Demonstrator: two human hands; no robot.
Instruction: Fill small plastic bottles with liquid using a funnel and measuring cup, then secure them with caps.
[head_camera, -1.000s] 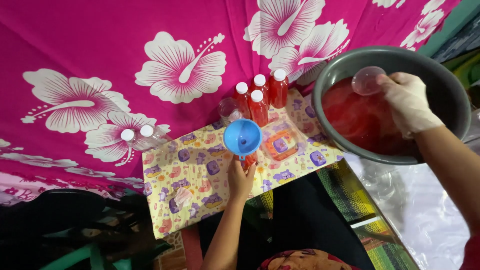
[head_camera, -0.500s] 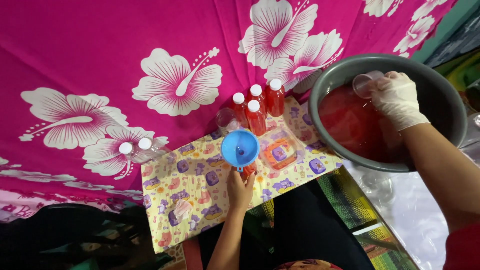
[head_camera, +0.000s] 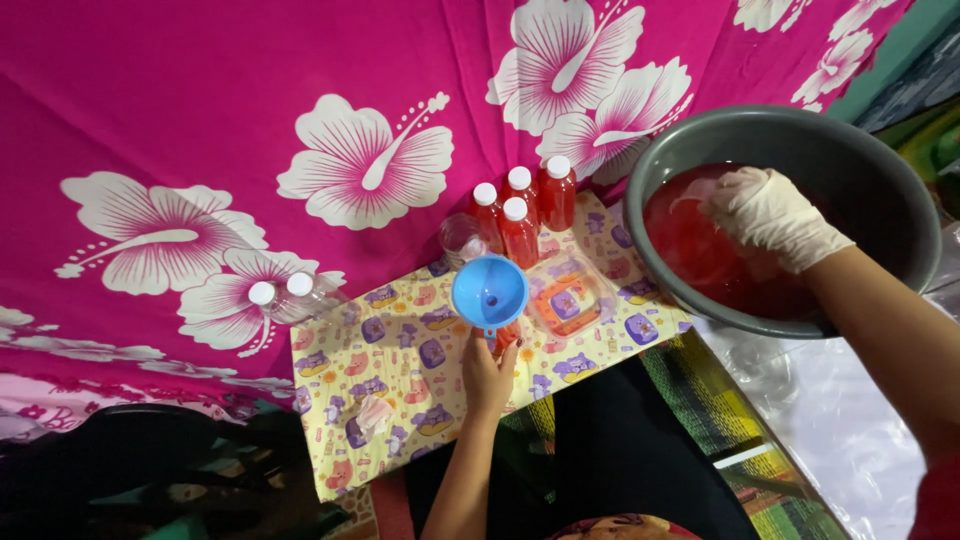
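Left hand (head_camera: 488, 375) sits at the near edge of the yellow printed mat (head_camera: 400, 400), fingers wrapped on a small bottle (head_camera: 503, 335) standing upright with the blue funnel (head_camera: 489, 292) seated in its neck. Capped red-filled bottles (head_camera: 520, 205) cluster at the mat's far edge. Gloved right hand (head_camera: 770, 215) is off the mat's right edge, down in the grey basin (head_camera: 850, 150) of red liquid, closed on a clear cup (head_camera: 700, 195) that's hard to make out; the funnel mouth lies to its left, nearer the left hand.
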